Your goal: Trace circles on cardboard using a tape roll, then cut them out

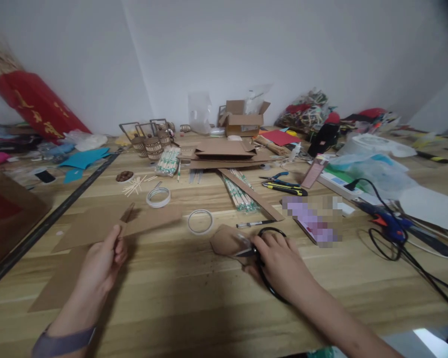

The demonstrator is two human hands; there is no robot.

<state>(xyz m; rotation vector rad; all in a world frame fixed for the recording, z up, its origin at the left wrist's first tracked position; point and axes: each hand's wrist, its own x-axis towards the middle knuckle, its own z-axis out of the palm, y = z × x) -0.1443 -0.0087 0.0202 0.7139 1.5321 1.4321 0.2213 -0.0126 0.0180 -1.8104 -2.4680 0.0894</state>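
Note:
My left hand (103, 261) pinches the edge of a thin brown cardboard sheet (91, 226) on the left, held over another cardboard piece (61, 281) on the table. My right hand (278, 261) is closed on black-handled scissors (260, 271), whose blades point left. The blades lie over a small cut piece of brown cardboard (224, 241), which rests near the middle of the table. A white tape roll (200, 222) lies just behind that piece, and a thicker roll (159, 198) sits to its left.
Folded cardboard (226, 147) is stacked at the back centre. A pen (259, 224), a yellow-black cutter (285, 188) and a purple phone (309, 219) lie beyond my right hand. A blue glue gun (392, 226) with black cables is at the right. Wooden sticks (134, 186) lie back left.

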